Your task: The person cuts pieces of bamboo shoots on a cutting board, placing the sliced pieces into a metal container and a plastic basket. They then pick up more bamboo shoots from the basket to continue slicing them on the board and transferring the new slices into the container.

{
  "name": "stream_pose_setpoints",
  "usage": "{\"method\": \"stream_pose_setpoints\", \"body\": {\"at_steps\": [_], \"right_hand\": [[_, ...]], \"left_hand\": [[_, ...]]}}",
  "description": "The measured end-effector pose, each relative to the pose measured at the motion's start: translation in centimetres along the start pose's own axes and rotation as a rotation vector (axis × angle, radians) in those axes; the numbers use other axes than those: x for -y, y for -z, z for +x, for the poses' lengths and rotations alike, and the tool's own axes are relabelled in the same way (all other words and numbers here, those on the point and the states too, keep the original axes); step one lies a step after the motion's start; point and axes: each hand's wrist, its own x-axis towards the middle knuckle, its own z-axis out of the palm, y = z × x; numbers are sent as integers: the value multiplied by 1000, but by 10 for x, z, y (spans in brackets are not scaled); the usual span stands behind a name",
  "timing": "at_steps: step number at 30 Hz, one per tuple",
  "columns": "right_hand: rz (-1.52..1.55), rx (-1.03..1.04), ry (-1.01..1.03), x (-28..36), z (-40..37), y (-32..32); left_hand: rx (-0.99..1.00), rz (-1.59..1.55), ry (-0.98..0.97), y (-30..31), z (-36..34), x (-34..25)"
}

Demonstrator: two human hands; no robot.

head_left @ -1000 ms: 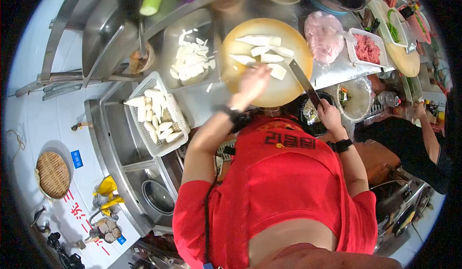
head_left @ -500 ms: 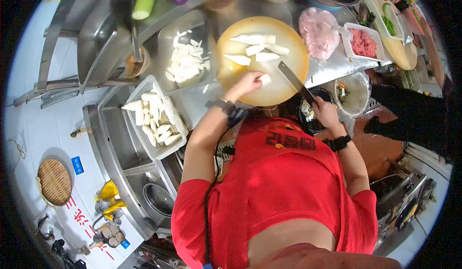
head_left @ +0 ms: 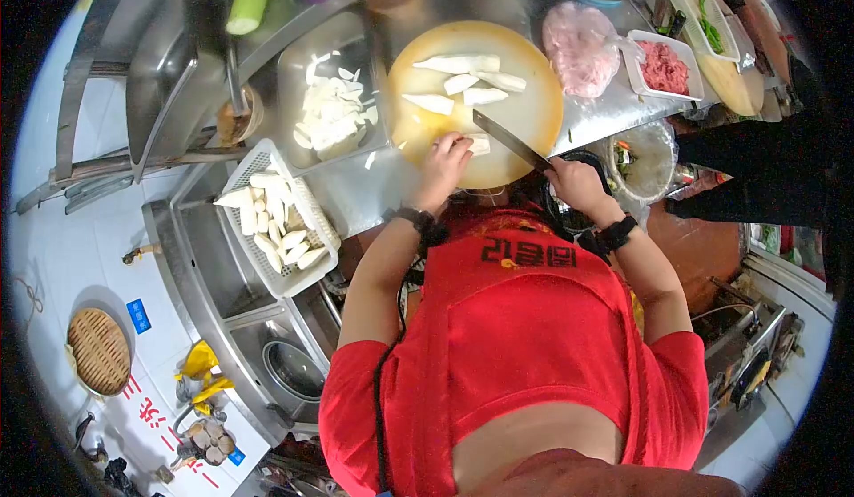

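On the round yellowish chopping board [head_left: 525,61], my left hand [head_left: 445,172] grips a short piece of peeled white vegetable [head_left: 479,145] near the board's front edge. My right hand [head_left: 580,185] is closed round the handle of a cleaver [head_left: 511,140]. Its blade reaches over the board just right of that piece, seen nearly edge-on. Farther back on the board lie several longer white vegetable pieces [head_left: 458,63]. Left of the board, a steel tray [head_left: 288,83] holds a heap of white slices [head_left: 336,110].
A white plastic basket [head_left: 307,281] of peeled vegetables rests over the sink [head_left: 209,221]. Right of the board are a bag of pink meat [head_left: 580,49] and a tray of minced meat [head_left: 664,68]. A lined waste bin [head_left: 654,159] stands below; a person's dark-clothed legs [head_left: 747,172] are at right.
The view has shifted slightly. My left hand has changed its hold, its fingers now over the left end of the short piece. The cleaver has come closer to that piece.
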Motion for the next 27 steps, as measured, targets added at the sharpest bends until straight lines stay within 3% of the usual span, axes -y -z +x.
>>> {"method": "stream_pose_setpoints", "body": {"at_steps": [6,8,15,18,20,22,24,25,27], "right_hand": [[-21,-20,73,10,5,15],[-131,88,55,9,11,-3],[-78,-75,145,8,10,5],[-104,-26,160,-2,13,-23],[-185,37,159,-9,18,-36],[-100,81,102,6,19,-4],[-69,15,114,7,17,-1],[-59,236,-8,21,17,22],[-58,207,4,20,16,8]], "left_hand": [[-50,-18,-54,-7,-6,3],[-99,-20,-74,-11,-7,5],[-50,43,-60,-17,-10,9],[-66,3,-66,-20,-10,4],[21,-345,566,-17,-5,-7],[10,-140,239,-43,-25,34],[44,-133,229,-35,-23,28],[66,-162,203,-31,-21,26],[59,86,-41,-23,-18,24]]}}
